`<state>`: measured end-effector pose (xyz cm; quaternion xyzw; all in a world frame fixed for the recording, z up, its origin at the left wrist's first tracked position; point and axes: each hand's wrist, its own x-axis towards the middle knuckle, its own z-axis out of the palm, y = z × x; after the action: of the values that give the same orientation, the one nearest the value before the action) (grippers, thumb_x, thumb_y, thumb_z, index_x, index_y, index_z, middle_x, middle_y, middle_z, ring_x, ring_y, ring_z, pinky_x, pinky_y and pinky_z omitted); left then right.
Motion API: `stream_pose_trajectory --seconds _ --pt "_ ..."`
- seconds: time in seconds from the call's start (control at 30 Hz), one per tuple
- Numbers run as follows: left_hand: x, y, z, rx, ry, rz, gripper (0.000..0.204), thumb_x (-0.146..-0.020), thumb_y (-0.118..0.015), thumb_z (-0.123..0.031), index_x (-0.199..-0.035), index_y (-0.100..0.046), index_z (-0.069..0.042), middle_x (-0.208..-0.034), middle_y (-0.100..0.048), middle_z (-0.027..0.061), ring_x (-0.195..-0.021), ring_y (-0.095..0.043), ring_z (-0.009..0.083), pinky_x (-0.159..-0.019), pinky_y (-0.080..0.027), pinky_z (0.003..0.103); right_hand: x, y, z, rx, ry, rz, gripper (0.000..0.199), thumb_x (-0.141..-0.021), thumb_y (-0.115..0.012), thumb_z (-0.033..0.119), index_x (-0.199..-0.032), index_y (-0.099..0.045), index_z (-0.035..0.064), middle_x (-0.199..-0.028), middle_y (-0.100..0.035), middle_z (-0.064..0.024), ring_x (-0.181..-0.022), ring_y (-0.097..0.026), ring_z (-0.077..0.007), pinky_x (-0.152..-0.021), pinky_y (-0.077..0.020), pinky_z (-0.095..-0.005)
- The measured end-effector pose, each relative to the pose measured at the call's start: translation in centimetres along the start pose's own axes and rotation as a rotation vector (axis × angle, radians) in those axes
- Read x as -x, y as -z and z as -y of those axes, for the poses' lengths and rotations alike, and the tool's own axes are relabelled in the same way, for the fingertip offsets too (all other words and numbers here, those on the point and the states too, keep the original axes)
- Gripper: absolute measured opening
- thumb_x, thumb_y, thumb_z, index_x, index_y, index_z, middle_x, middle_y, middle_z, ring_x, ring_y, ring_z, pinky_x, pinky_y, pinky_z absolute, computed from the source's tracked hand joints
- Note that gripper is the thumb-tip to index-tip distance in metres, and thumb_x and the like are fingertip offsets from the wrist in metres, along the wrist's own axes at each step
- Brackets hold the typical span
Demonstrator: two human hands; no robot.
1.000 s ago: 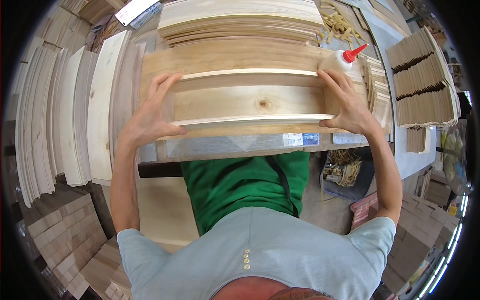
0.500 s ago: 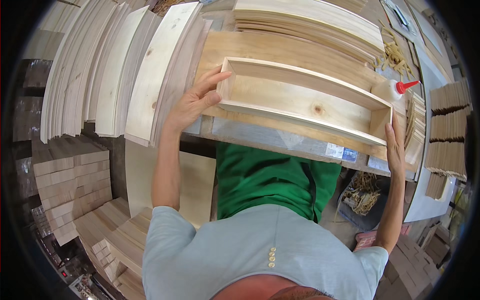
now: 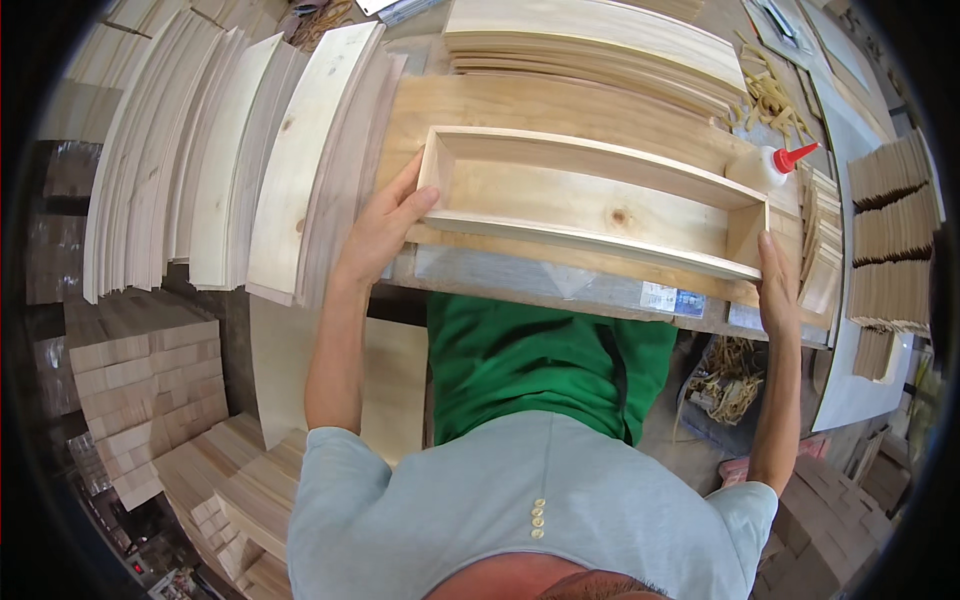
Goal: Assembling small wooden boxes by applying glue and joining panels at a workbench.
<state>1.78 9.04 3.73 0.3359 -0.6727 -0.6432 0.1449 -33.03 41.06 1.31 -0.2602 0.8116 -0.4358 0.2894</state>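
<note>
A long, shallow wooden box with an open top lies across the board on the bench in front of me. My left hand holds its left end, thumb at the near corner and fingers along the outside of the end wall. At the opposite end my right hand grips the near right corner, with its fingers partly hidden behind the end wall. A white glue bottle with a red nozzle stands just beyond the box's right end.
Thin wooden panels are stacked behind the box. More long panels lie to the left. Small wood strips sit at the right, near curled scraps. Wood blocks are piled at lower left, and a scrap bin sits below the bench.
My left index finger has moved from over the end wall's rim to its outside. Both hands remain at the box's ends. The whole view has shifted slightly.
</note>
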Motion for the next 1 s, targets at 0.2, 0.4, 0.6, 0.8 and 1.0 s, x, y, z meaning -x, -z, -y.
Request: stream_pose_trajectory --seconds 0.2,0.4,0.6,0.8,1.0 --pt "-0.1 0.7 1.9 0.121 0.057 -0.03 0.061 -0.097 -0.05 -0.028 -0.147 -0.025 -0.003 -0.145 -0.038 0.0104 -0.124 -0.043 0.016 -0.101 -0.035 0.031 0.3 -0.5 0.7 -0.139 -0.089 0.037 0.062 -0.098 -0.041 0.047 -0.14 -0.039 0.0011 -0.133 -0.047 -0.0106 -0.122 -0.044 -0.0189 -0.103 -0.0352 -0.0342" --pt "-1.3 1.4 1.6 0.14 -0.065 -0.014 0.063 -0.098 -0.048 -0.031 -0.149 -0.019 -0.006 -0.152 -0.026 0.0124 -0.136 -0.031 0.0202 -0.108 -0.028 0.032 0.1 -0.1 -0.2 -0.267 -0.053 0.071 0.063 -0.099 -0.039 0.047 -0.145 -0.031 0.0052 -0.141 -0.041 -0.0116 -0.129 -0.039 -0.0208 -0.105 -0.0343 -0.0358" --pt "-2.8 -0.3 0.9 0.082 -0.076 0.074 0.061 -0.099 -0.045 -0.026 -0.149 -0.018 -0.005 -0.155 -0.017 0.0114 -0.143 -0.014 0.0195 -0.114 -0.013 0.031 -0.1 0.0 -1.1 -0.182 -0.053 -0.033 0.062 -0.099 -0.037 0.047 -0.145 -0.032 0.0047 -0.142 -0.039 -0.0111 -0.13 -0.037 -0.0205 -0.105 -0.0338 -0.0356" --pt "-2.8 2.1 2.4 0.109 -0.187 0.055 0.065 -0.096 -0.049 -0.025 -0.149 -0.018 -0.006 -0.155 -0.016 0.0133 -0.143 -0.013 0.0208 -0.114 -0.01 0.032 -0.3 1.4 -0.8 -0.426 0.046 0.018 0.066 -0.098 -0.038 0.049 -0.147 -0.026 0.0058 -0.146 -0.036 -0.0165 -0.13 -0.04 -0.0332 -0.102 -0.0393 -0.042" --pt "-1.5 0.8 1.2 -0.023 -0.061 0.048 0.066 -0.094 -0.051 -0.019 -0.148 -0.019 -0.002 -0.153 -0.021 0.0142 -0.142 -0.02 0.0227 -0.114 -0.014 0.033 0.9 1.7 0.4 -0.37 -0.008 -0.013 0.057 -0.099 -0.042 0.039 -0.143 -0.034 0.005 -0.14 -0.045 -0.014 -0.123 -0.049 -0.0276 -0.097 -0.0437 -0.0371"
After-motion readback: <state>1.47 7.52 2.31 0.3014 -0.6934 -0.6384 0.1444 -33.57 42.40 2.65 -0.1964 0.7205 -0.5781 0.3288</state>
